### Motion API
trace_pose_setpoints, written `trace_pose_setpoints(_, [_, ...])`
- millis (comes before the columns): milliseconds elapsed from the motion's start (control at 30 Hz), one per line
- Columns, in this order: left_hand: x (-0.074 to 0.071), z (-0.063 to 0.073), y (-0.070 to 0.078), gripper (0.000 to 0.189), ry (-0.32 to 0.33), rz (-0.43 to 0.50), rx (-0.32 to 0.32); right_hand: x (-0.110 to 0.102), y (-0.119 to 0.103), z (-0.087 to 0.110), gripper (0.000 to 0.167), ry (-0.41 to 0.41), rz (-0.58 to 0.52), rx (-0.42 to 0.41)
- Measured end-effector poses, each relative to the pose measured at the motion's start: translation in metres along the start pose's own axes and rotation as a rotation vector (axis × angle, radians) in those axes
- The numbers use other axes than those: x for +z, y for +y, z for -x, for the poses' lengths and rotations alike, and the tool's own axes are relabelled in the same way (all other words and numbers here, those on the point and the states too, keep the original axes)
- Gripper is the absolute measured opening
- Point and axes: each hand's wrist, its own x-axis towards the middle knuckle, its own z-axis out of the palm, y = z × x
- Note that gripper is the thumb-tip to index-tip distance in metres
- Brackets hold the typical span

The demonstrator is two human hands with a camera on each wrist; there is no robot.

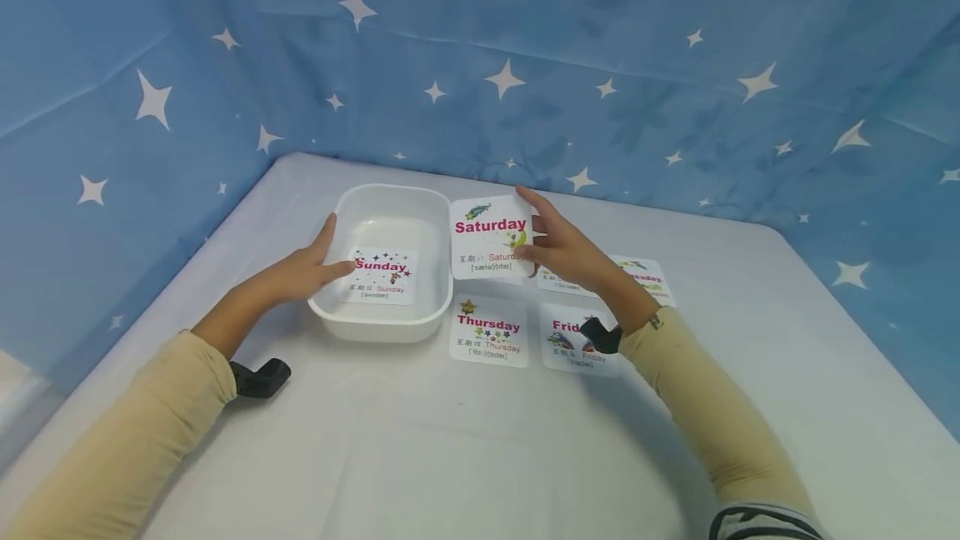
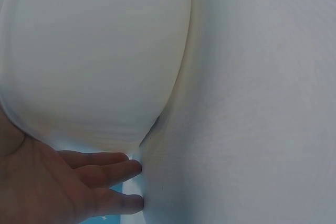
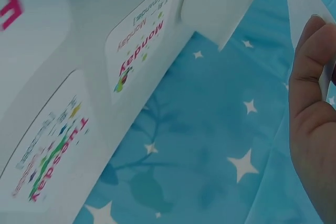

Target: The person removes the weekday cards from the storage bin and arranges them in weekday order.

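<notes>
At the left side of a white plastic basin (image 1: 390,327), my left hand (image 1: 303,272) holds the rim, thumb over the inside and fingers along the outer wall. Inside the basin lies a Sunday card (image 1: 378,277), its left edge near the thumb. My right hand (image 1: 558,244) pinches a Saturday card (image 1: 487,244) by its right side, raised beside the basin's right rim. In the left wrist view, the left hand's fingers (image 2: 107,174) lie fairly straight against the basin's outside (image 2: 100,66).
On the white table (image 1: 465,415) lie a Thursday card (image 1: 491,340), a Friday card (image 1: 562,348) and a partly covered Wednesday card (image 1: 651,275). The right wrist view shows a Monday card (image 3: 142,38) and a Tuesday card (image 3: 50,145). A blue starred curtain (image 1: 450,48) stands behind.
</notes>
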Motion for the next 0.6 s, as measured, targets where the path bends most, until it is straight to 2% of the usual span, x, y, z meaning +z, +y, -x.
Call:
trace_pose_setpoints(233, [-0.002, 0.002, 0.0, 0.088, -0.004, -0.003, 0.005, -0.017, 0.008, 0.036, 0.082, 0.036, -0.008, 0.044])
trace_pose_setpoints(600, [-0.001, -0.001, 0.001, 0.089, -0.017, 0.0, 0.001, -0.05, 0.037, 0.101, 0.08, 0.12, 0.124, 0.197])
